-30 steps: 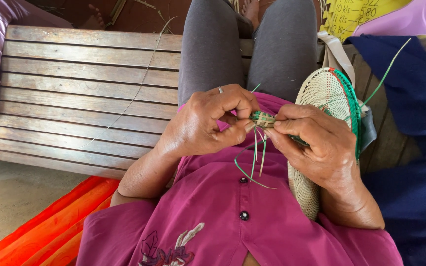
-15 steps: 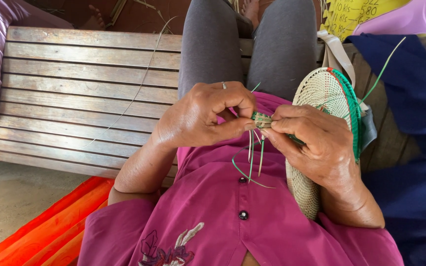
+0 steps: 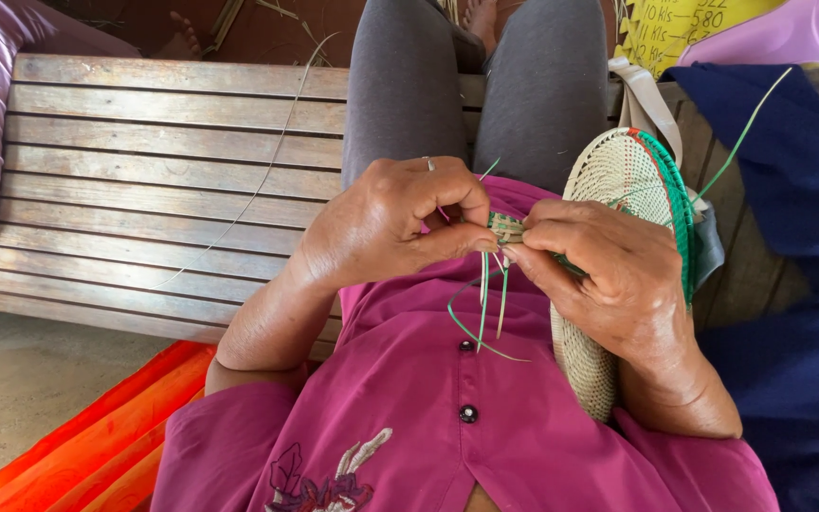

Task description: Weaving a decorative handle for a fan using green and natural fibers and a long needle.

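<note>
Head view, looking down at lap. Small woven bundle (image 3: 504, 228) at frame centre, just above the magenta shirt (image 3: 447, 398); long axis approx. horizontal, one end toward centre-left, other end running right under the right hand. Loose green and straw strands (image 3: 485, 303) hang from it, pointing down toward lower centre; one green strand curves out to the right.

Left hand (image 3: 391, 223), centre-left: thumb and forefinger pinched shut on the bundle's left end, other fingers curled in; ring on one finger. Right hand (image 3: 609, 275), centre-right: fingers closed narrow on the bundle's right end, fingertips nearly touching the left thumb. Same hand lies over the round woven disc (image 3: 618, 175), held on edge, long axis approx. vertical from upper right to lower right, green-trimmed rim facing right. Whether the bundle joins the disc: cannot tell, hidden by the hand.

Background: wooden slat bench (image 3: 144, 190) at left; grey-clad legs (image 3: 476, 85) at top centre; blue cloth (image 3: 789, 284) at right; orange cloth (image 3: 97, 446) at lower left.
</note>
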